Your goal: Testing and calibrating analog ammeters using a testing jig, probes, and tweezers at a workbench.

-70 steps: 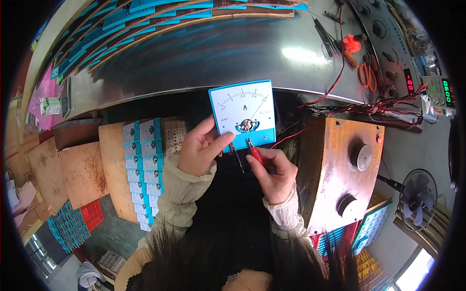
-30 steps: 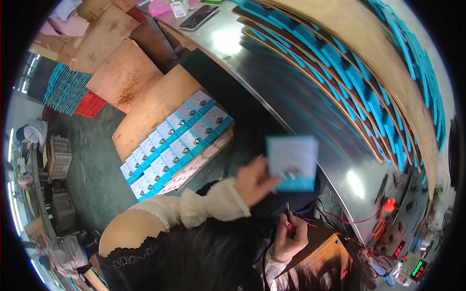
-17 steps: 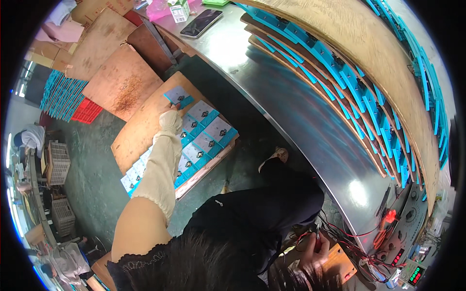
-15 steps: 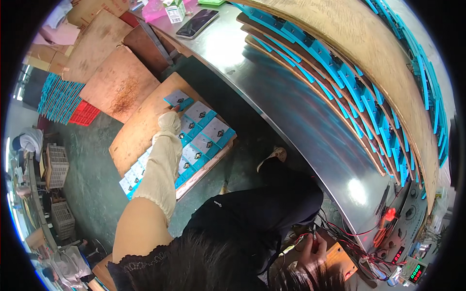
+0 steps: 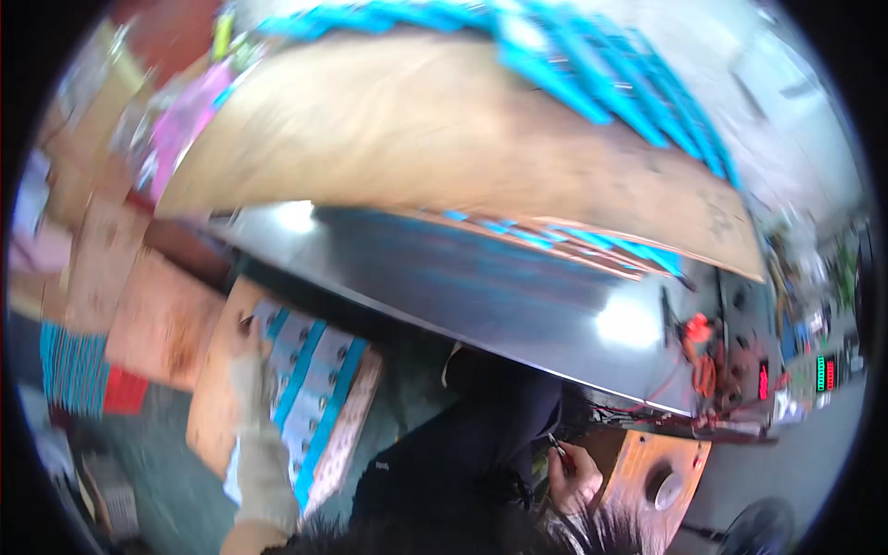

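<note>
My left hand, below a cream sleeve cover, is over a brown board at lower left. Motion blur smears its fingers, so what they hold, if anything, is unclear. Beside it, rows of blue-and-white blocks with small dark fittings lie on the board. At lower centre right, my right hand is closed around a slender red-and-black test probe. Next to that hand is an orange-brown wooden panel bearing a round metal disc.
A metal table crosses the middle, carrying stacked boards with blue pieces between and on top. A lit digital meter and red cable bundle are at right. Leaning boards and a red crate stand left.
The whole view has swung, and the stacked boards now spread across its top. My left hand has left the corner block it was touching. My right hand keeps hold of the probe.
</note>
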Action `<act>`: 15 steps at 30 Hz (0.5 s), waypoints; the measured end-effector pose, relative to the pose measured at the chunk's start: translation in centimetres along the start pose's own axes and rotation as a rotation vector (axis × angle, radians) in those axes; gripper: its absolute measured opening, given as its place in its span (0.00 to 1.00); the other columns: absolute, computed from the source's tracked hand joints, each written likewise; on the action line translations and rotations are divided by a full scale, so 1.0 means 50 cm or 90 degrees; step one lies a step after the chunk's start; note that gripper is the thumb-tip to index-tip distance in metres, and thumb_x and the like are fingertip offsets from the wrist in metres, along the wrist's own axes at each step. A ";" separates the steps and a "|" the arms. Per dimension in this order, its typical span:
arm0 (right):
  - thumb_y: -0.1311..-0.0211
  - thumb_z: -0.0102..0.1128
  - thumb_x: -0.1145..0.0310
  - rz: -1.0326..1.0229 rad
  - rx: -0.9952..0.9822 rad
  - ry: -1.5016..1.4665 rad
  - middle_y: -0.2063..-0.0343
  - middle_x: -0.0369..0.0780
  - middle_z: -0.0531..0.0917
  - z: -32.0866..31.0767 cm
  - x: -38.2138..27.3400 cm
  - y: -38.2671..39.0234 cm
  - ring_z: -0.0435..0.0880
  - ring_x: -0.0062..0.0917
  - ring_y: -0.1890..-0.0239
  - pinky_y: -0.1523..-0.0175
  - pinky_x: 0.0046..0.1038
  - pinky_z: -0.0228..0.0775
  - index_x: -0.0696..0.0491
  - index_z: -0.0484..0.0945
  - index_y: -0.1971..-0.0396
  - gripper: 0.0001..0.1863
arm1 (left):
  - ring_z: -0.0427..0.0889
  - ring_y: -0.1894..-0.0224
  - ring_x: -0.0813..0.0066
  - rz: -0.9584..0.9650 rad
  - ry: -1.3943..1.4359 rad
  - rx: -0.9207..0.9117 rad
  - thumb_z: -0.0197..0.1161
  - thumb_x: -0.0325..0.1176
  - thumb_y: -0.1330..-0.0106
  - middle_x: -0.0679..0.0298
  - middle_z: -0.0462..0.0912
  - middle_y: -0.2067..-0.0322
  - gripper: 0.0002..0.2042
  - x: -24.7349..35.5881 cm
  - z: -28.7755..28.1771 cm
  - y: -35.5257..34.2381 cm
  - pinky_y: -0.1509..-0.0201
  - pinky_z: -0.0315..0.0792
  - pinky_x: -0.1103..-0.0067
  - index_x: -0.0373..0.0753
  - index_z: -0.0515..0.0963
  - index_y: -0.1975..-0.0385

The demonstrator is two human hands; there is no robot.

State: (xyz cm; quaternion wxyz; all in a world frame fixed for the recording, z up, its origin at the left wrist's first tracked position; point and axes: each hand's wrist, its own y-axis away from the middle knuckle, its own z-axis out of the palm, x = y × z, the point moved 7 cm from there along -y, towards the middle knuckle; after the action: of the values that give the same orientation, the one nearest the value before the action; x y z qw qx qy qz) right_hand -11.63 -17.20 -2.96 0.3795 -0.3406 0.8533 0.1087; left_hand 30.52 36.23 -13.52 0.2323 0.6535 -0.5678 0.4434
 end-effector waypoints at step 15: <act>0.50 0.77 0.69 -0.179 0.026 -0.071 0.78 0.40 0.84 0.012 -0.116 -0.010 0.84 0.31 0.77 0.69 0.29 0.76 0.55 0.84 0.69 0.10 | 0.81 0.75 0.84 0.133 0.096 -0.616 0.56 0.58 0.29 0.60 0.87 0.69 0.26 1.124 0.280 0.013 0.76 0.70 0.88 0.37 0.77 0.52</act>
State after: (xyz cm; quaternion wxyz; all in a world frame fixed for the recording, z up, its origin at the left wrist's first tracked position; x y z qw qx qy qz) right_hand -8.16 -14.43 0.88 0.4450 -0.4421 0.7768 0.0558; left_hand 32.19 -5.34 26.76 0.5033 0.3765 -0.7526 0.1963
